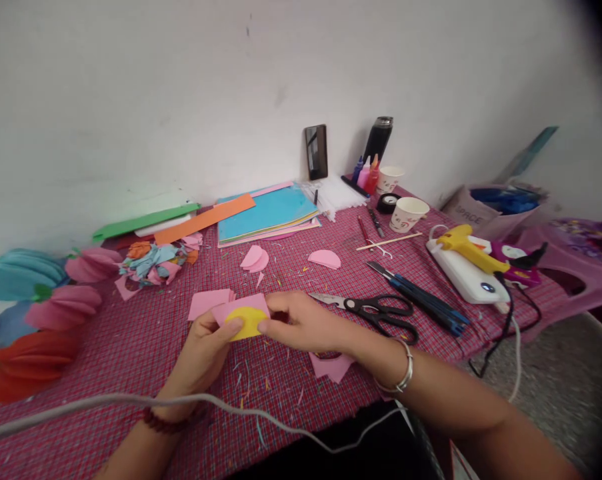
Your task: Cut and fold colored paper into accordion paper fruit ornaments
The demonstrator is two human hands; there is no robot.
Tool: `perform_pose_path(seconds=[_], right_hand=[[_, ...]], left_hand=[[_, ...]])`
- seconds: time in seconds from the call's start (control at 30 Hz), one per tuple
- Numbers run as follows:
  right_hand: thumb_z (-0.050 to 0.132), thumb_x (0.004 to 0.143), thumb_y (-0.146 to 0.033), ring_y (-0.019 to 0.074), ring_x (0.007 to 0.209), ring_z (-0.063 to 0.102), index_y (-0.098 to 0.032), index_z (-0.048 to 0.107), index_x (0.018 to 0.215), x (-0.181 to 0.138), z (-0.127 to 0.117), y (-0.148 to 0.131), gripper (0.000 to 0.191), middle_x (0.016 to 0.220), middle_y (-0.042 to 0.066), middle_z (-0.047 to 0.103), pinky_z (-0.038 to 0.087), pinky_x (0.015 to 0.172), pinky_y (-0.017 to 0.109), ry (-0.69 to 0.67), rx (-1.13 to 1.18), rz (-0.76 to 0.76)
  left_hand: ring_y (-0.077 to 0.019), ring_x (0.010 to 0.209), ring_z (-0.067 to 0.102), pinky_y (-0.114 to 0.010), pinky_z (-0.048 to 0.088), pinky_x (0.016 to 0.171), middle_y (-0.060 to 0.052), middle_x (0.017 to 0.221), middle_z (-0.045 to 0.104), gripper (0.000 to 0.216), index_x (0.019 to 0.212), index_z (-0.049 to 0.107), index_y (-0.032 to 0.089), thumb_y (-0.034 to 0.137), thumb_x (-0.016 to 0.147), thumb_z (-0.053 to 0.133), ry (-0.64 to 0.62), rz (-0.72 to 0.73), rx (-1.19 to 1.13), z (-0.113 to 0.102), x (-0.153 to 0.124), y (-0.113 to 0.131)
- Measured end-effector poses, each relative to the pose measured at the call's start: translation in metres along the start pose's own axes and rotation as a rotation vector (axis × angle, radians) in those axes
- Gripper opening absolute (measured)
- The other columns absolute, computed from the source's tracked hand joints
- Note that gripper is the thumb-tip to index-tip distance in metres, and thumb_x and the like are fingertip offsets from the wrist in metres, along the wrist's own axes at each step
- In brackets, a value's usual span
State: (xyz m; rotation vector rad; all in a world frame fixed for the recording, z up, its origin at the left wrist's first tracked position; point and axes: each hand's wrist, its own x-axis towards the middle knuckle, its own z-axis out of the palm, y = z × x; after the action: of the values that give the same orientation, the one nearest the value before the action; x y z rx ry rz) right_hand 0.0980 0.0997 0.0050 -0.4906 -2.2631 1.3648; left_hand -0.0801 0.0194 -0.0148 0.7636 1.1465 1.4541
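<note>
- The left hand (203, 350) is closed on a yellow paper disc (245, 321) and a pink paper square (241, 308); its thumb presses on the left edge of the disc, the other fingers are behind the papers.
- The right hand (305, 323) is pinching the right edge of the same disc with thumb and fingers. The two hands meet on it, just above the checked tablecloth (131, 373).
- The disc lies on the front of the pink square, and the square shows above and left of it.
- Just left of the left hand lies another pink square (205, 303) on the cloth.
- Just right of the right hand are black scissors (375, 312), lying closed as far as I can see.
- Below the right wrist there are pink paper scraps (333, 367).
- Beyond the hands lie two pink half circles (255, 259) and (325, 259).
- Far right of the right hand is a yellow glue gun (465, 247).
- A grey cable (105, 402) passes over the left wrist.
</note>
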Motion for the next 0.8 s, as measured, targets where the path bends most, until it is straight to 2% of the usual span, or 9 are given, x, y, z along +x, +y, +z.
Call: perform_pose_path(seconds=[0.13, 0.33, 0.47, 0.53, 0.6, 0.67, 0.73, 0.8], right_hand=[[0.051, 0.085, -0.029, 0.0079, 0.057, 0.038, -0.016, 0.052, 0.07, 0.005, -0.001, 0.012, 0.02, 0.063, -0.005, 0.043, 0.03, 0.053, 0.023, -0.128, 0.206, 0.08], [0.063, 0.077, -0.027, 0.0076, 0.061, 0.044, -0.014, 0.059, 0.08, 0.011, 0.006, 0.017, 0.014, 0.07, -0.003, 0.054, 0.035, 0.058, 0.023, -0.172, 0.547, 0.271], [0.068, 0.072, -0.024, 0.0072, 0.057, 0.043, -0.014, 0.063, 0.082, 0.01, 0.013, 0.019, 0.015, 0.067, -0.003, 0.055, 0.033, 0.054, 0.023, -0.115, 0.612, 0.356], [0.067, 0.072, -0.022, 0.0072, 0.055, 0.043, -0.014, 0.063, 0.081, 0.01, 0.016, 0.02, 0.012, 0.065, -0.003, 0.055, 0.032, 0.052, 0.023, -0.067, 0.598, 0.417], [0.066, 0.072, -0.02, 0.0075, 0.053, 0.043, -0.013, 0.064, 0.079, 0.011, 0.018, 0.02, 0.01, 0.064, -0.002, 0.056, 0.032, 0.051, 0.023, -0.021, 0.597, 0.476], [0.065, 0.07, -0.018, 0.0073, 0.052, 0.041, -0.013, 0.064, 0.077, 0.012, 0.017, 0.019, 0.008, 0.063, -0.002, 0.057, 0.033, 0.05, 0.023, 0.021, 0.625, 0.515], [0.066, 0.068, -0.017, 0.007, 0.051, 0.039, -0.014, 0.063, 0.074, 0.015, 0.016, 0.017, 0.008, 0.063, -0.002, 0.057, 0.033, 0.049, 0.023, 0.064, 0.675, 0.532], [0.069, 0.065, -0.018, 0.0071, 0.052, 0.041, -0.013, 0.064, 0.075, 0.017, 0.014, 0.015, 0.012, 0.066, -0.001, 0.059, 0.033, 0.05, 0.023, 0.104, 0.727, 0.518]], left_hand=[[-0.0155, 0.062, 0.064, -0.026, 0.052, 0.064, -0.004, 0.072, 0.073, 0.023, 0.075, 0.075, 0.017, 0.024, 0.056, 0.085, 0.038, -0.044, -0.004, 0.005, -0.004, 0.005], [-0.0194, 0.066, 0.065, -0.031, 0.052, 0.067, -0.007, 0.075, 0.073, 0.02, 0.079, 0.075, 0.015, 0.022, 0.06, 0.08, 0.001, -0.095, 0.02, 0.008, -0.008, 0.006], [-0.0168, 0.063, 0.064, -0.028, 0.051, 0.064, -0.007, 0.072, 0.071, 0.019, 0.079, 0.074, 0.013, 0.021, 0.061, 0.078, -0.028, -0.134, 0.04, 0.008, -0.005, 0.003], [-0.0132, 0.057, 0.06, -0.023, 0.047, 0.056, -0.006, 0.068, 0.07, 0.02, 0.078, 0.073, 0.012, 0.024, 0.063, 0.078, -0.012, -0.153, 0.032, 0.008, -0.003, 0.002], [-0.0098, 0.048, 0.053, -0.02, 0.04, 0.046, -0.005, 0.062, 0.066, 0.024, 0.077, 0.072, 0.011, 0.033, 0.068, 0.075, 0.009, -0.165, -0.003, 0.007, -0.001, 0.004], [-0.0097, 0.044, 0.049, -0.02, 0.035, 0.04, -0.004, 0.057, 0.062, 0.038, 0.075, 0.07, 0.011, 0.049, 0.074, 0.066, -0.008, -0.196, -0.047, 0.006, 0.0, 0.006], [-0.0115, 0.045, 0.051, -0.022, 0.037, 0.04, -0.005, 0.056, 0.061, 0.049, 0.076, 0.068, 0.011, 0.059, 0.075, 0.06, -0.047, -0.22, -0.083, 0.004, -0.001, 0.009], [-0.0121, 0.05, 0.055, -0.022, 0.041, 0.044, -0.005, 0.06, 0.063, 0.046, 0.078, 0.068, 0.011, 0.056, 0.074, 0.064, -0.069, -0.197, -0.102, 0.004, -0.002, 0.01]])
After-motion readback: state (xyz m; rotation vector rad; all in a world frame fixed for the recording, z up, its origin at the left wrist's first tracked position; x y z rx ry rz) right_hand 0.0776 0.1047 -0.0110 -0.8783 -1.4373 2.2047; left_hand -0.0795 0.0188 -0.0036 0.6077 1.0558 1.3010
